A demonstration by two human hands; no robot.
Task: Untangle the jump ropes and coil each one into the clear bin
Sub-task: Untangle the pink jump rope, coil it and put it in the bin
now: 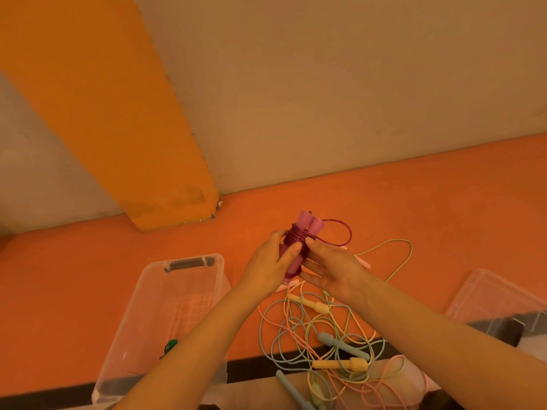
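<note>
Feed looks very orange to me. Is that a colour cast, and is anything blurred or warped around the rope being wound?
Head view: warm orange cast over everything, so colours are unreliable; wide-angle bending shows along the clear bin; the purple rope between left hand and right hand is reasonably sharp; the tangled ropes at the bottom edge look softer.

Warm, dim orange cast over whole view. Light even, source not visible; faint brighter patch on floor (414, 202) near 1 o'clock. Soft shadows only. Wide-angle bend: wall (355, 84) lines splay toward 11 and 1 o'clock. Edges at 6 o'clock soft, slightly blurred. No hard glare.
</note>
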